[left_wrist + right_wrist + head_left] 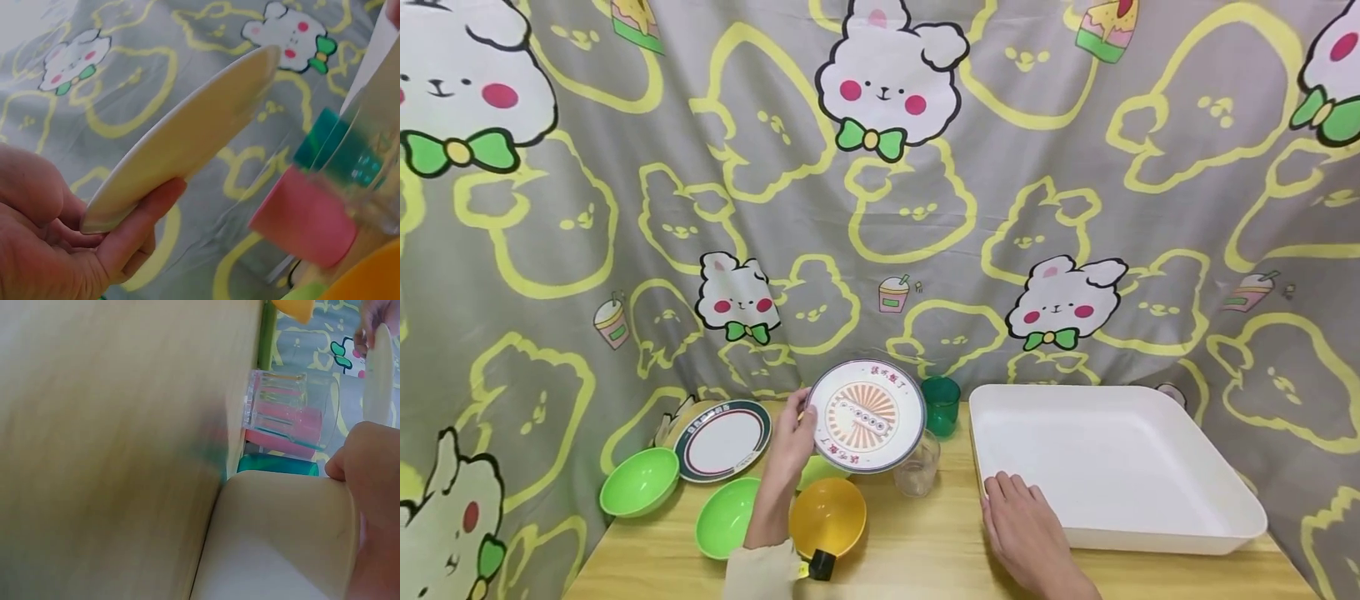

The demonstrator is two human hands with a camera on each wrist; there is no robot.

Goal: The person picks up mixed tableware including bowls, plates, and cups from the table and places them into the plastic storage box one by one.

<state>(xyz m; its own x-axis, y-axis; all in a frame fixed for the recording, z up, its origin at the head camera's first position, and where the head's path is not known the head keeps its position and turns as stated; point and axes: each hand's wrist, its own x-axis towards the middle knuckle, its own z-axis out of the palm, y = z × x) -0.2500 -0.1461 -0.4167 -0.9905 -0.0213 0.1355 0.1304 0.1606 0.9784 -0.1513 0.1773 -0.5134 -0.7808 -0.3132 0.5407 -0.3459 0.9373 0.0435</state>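
Observation:
My left hand [793, 437] grips a round white plate [867, 417] by its left edge. The plate is raised and tilted, its orange sunburst and red characters facing me. Seen from the left wrist, the thumb and fingers hold the plate's edge from either side. My right hand [1026, 529] holds the near left rim of a big white rectangular tray [1120, 458]. In the right wrist view, its thumb lies against the tray's outer wall. Below and behind the plate stand a clear glass [917, 471], a green cup [942, 406] and a pink cup [306, 219].
Left on the wooden table [925, 558] are two green bowls [640, 483], [722, 521] and a dark-rimmed white plate [722, 442]. An orange bowl [827, 517] sits by my left forearm, with another green item [822, 471] behind it. A patterned curtain [880, 208] hangs at the back.

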